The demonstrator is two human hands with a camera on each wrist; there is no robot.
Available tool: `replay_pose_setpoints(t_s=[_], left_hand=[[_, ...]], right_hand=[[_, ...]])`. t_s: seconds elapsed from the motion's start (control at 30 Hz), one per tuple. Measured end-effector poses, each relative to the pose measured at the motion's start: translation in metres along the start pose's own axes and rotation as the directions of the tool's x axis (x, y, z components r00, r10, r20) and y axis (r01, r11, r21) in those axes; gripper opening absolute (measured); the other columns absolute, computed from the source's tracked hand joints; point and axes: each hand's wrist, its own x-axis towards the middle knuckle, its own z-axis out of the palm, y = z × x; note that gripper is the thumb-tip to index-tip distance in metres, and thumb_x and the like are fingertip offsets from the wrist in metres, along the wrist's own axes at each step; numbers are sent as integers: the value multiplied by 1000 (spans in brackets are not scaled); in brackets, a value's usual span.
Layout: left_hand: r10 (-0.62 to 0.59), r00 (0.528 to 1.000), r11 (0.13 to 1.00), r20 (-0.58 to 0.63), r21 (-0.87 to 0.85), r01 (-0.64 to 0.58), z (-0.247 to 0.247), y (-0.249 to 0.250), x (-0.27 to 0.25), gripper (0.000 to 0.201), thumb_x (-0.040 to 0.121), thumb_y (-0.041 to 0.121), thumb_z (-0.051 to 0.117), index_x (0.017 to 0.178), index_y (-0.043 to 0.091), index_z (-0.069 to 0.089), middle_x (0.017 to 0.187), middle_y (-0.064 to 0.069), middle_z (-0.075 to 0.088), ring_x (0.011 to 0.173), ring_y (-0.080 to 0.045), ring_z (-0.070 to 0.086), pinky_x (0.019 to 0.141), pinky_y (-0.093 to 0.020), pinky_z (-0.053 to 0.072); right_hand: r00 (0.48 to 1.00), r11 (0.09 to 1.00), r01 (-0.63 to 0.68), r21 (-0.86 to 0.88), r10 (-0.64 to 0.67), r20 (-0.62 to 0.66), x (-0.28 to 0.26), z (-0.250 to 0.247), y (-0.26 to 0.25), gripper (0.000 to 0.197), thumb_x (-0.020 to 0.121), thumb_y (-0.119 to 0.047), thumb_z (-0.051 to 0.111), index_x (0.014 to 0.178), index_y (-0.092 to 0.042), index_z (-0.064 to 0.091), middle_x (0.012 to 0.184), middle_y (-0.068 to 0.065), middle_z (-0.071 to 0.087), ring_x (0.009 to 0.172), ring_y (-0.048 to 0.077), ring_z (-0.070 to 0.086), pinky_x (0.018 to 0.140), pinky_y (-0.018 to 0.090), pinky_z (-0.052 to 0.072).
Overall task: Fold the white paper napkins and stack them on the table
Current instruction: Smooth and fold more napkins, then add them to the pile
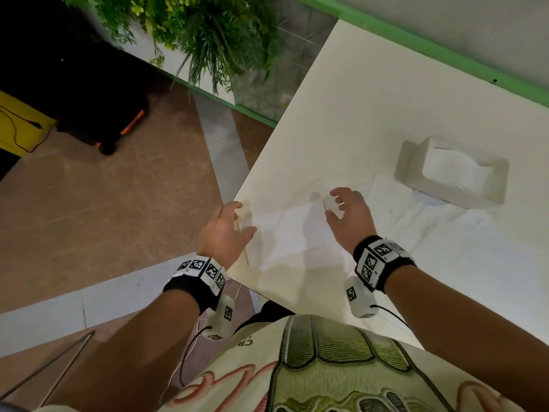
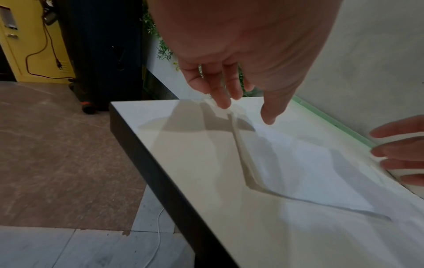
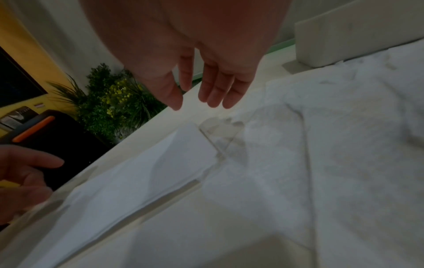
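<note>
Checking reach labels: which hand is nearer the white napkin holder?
Right. The right hand hovers over the table beside the spread napkins, just short of the napkin holder. The left hand is at the table's left edge, farther away.

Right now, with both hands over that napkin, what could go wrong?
The folded napkin lies close to the table edge, so a nudge from the left hand might push it off. Its left flap stands slightly lifted, so the fold may spring open. The right hand hovers beside unfolded napkins and could drag them.
</note>
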Motion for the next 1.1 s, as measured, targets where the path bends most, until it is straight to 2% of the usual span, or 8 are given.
replay_pose_setpoints(t_s=[0.1, 0.23, 0.4, 0.5, 0.6, 0.77, 0.97, 1.1], left_hand=[[24, 1000, 1000, 13, 10, -24, 1, -3, -5, 63, 83, 38, 80, 137, 27, 50, 128, 5, 46, 95, -18, 60, 85, -38, 53], [64, 994, 991, 91, 107, -74, 11, -13, -3, 51, 85, 35, 78, 131, 25, 59, 122, 2, 51, 92, -16, 58, 83, -33, 50], [18, 1000, 993, -2, 116, -18, 19, -14, -4, 52, 84, 38, 78, 129, 24, 56, 125, -5, 52, 97, -32, 64, 89, -46, 54], [61, 998, 983, -33, 177, -54, 25, 2, -13, 47, 90, 36, 71, 132, 22, 52, 135, -8, 43, 96, -34, 67, 85, -49, 55], [230, 973, 943, 8, 244, -225, 42, 32, -27, 40, 91, 28, 70, 128, 18, 57, 132, -7, 46, 96, -33, 67, 81, -49, 57], [466, 854, 796, 231, 313, -519, 87, 103, -61, 22, 92, 25, 67, 113, 18, 69, 121, 0, 54, 85, -23, 66, 83, -43, 55], [721, 551, 531, 420, 174, -829, 153, 173, -113, 29, 90, 35, 53, 102, 17, 72, 106, 1, 59, 89, -20, 63, 75, -39, 52], [749, 526, 516, 404, 143, -845, 180, 199, -133, 22, 89, 31, 63, 105, 17, 71, 108, 1, 58, 91, -19, 61, 75, -40, 51]], right_hand=[[995, 996, 83, -19, -84, -49, -18, -24, 19, 34, 89, -9, 66, 120, -20, 60, 113, -1, 53, 97, 14, 55, 86, 27, 46], [981, 981, 153, -118, -165, -100, -53, -75, 67, 19, 86, -3, 67, 103, -14, 68, 94, -3, 59, 88, 16, 57, 81, 27, 47], [996, 951, 31, -306, -56, -72, -122, -132, 154, 9, 83, -18, 72, 90, -16, 67, 83, -6, 58, 82, 22, 59, 73, 29, 46], [997, 916, -43, -400, 66, 45, -157, -149, 197, 43, 77, -59, 63, 94, -20, 64, 92, -6, 58, 87, 22, 57, 75, 34, 48], [958, 852, -15, -523, 161, 236, -179, -146, 217, 77, 70, -81, 58, 121, -23, 59, 127, -1, 49, 111, 22, 51, 95, 37, 47], [971, 861, 59, -506, 68, 229, -187, -136, 223, 68, 82, -58, 69, 134, -18, 50, 142, 5, 39, 125, 27, 41, 102, 37, 44], [992, 920, 86, -383, -43, 120, -193, -133, 238, 30, 85, -30, 76, 107, -11, 66, 130, 16, 54, 115, 38, 54, 87, 47, 54], [993, 958, 113, -264, -104, 49, -195, -133, 251, 10, 88, -18, 74, 95, -13, 69, 126, 17, 61, 114, 39, 58, 86, 46, 56]])
